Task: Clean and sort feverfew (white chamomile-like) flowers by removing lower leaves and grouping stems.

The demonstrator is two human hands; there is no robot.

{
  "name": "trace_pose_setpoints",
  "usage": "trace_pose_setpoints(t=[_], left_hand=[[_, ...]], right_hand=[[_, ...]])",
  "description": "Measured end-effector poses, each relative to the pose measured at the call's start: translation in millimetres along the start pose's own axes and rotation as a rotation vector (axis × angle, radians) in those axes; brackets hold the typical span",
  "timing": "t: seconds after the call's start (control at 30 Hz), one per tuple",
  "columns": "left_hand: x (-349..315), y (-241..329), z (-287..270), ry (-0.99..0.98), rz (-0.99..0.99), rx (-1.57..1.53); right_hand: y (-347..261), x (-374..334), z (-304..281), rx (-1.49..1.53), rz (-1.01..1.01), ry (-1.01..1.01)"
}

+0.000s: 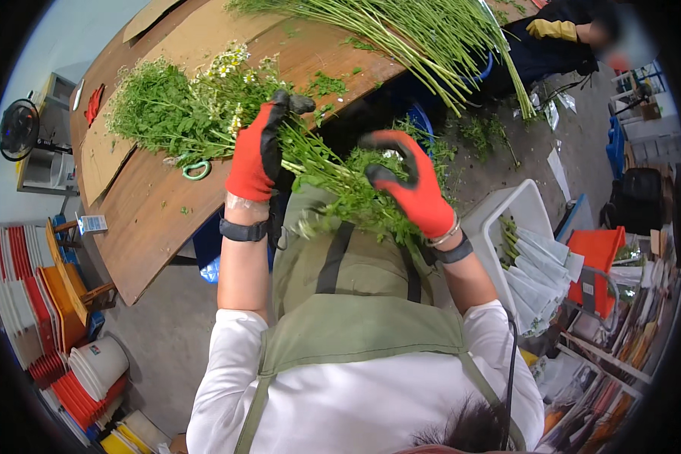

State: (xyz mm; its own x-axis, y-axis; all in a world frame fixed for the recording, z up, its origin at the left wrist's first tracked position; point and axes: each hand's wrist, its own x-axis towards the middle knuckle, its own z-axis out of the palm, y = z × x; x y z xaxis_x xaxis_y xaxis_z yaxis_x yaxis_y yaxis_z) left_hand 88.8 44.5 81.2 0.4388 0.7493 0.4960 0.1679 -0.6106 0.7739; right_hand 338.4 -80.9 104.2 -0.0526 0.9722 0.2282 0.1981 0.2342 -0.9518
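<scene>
My left hand (259, 151), in a red glove with black palm and fingers, is closed round the stems of a bunch of small white daisy-like flowers (227, 73). The flower heads point to the left over the table, and the leafy stem ends (321, 172) extend right, above my lap. Around those lower leaves my right hand (416, 185), gloved the same way, is curved with thumb and fingers apart. A few leaves near my lap look blurred. Scissors with pale green handles (197, 170) lie on the table below the flower heads, their blades partly covered by greenery.
Long green stems (401, 45) are heaped across the far side of the wooden table (147, 227). At right stands a pale bin (477, 227) with wrapped bunches (537, 280). A co-worker's yellow glove (551, 29) shows at far right. Leaf scraps litter the floor.
</scene>
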Motion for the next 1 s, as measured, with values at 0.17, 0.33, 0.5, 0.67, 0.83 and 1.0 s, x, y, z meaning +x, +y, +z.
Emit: trace_pose_setpoints(t=[0.17, 0.33, 0.5, 0.67, 0.83, 1.0], left_hand=[[6.8, 30.6, 20.9, 0.002, 0.042, 0.067], [9.2, 11.2, -2.9, 0.267, -0.519, -0.486], [3.7, 8.8, 16.2, 0.167, -0.346, -0.201], [7.8, 22.9, 25.9, 0.117, -0.299, -0.033], [8.0, 3.7, 8.6, 0.230, -0.261, -0.013], [10.0, -25.1, -61.7, 0.383, -0.342, -0.581]], right_hand=[[15.0, 26.6, 32.8, -0.434, -0.196, -0.012], [48.0, 4.2, 32.6, -0.490, -0.219, -0.095], [29.1, -16.0, 18.3, -0.534, -0.169, 0.011], [-12.2, 2.1, 27.1, -0.782, -0.459, -0.024], [21.2, 2.8, 32.5, -0.847, -0.538, -0.063], [40.7, -43.9, -9.4, -0.674, -0.247, -0.082]])
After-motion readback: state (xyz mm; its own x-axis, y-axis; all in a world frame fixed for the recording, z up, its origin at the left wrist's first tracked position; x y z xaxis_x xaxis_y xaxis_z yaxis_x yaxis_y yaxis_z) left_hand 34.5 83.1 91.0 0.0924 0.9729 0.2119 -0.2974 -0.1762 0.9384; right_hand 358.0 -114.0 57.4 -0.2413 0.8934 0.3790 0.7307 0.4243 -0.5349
